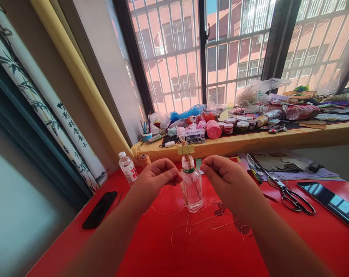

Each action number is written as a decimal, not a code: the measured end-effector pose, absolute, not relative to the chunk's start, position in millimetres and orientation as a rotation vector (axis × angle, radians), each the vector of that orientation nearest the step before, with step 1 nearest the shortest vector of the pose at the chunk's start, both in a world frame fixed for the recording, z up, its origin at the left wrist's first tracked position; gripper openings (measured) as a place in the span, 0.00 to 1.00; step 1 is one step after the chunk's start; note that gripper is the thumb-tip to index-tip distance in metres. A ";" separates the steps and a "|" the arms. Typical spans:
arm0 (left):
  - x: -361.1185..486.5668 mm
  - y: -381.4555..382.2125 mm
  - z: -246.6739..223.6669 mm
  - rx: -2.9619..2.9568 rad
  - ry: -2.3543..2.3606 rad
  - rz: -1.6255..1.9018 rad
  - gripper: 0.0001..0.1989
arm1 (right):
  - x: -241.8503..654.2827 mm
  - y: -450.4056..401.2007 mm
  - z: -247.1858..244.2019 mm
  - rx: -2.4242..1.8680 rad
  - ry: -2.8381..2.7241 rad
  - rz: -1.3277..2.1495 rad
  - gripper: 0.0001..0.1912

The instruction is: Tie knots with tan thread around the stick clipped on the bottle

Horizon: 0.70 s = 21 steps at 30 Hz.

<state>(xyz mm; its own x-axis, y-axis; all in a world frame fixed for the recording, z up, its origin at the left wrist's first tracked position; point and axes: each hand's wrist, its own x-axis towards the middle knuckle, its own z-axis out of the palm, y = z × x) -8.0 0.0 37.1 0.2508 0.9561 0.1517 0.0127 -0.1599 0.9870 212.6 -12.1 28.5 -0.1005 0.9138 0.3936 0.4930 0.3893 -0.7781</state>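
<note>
Small clear bottle stands upright on the red table, between both hands. Twine is already wound around its neck; a tag sits above. Left hand and right hand each pinch a strand end, fingers closed, just beside the neck. Knot looks unfinished; loose cut threads lie around the base. Scissors rest to the right.

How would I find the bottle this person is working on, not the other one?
Look at the red table under the barred window. Midway between the left hand and right hand stands a small clear glass bottle with twine at its neck. Unlike the white-capped, red-labelled plastic bottle farther left, loose threads lie around it.
</note>
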 end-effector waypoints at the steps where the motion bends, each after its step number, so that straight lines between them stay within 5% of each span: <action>1: -8.6 0.0 36.8 1.461 0.966 1.118 0.09 | 212.5 -12.3 28.5 -1.238 -1.743 0.590 0.13; 21: 11.6 2.4 39.9 1.652 1.016 1.138 0.08 | 201.6 -17.9 28.9 -1.131 -1.741 0.692 0.08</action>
<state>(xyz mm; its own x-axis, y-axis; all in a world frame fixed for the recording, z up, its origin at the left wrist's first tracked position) 11.6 2.4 39.9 0.2512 0.9342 0.2533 0.1456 -0.2952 0.9443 201.6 -17.9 28.9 -0.1575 0.9072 0.3901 0.3916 0.4200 -0.8187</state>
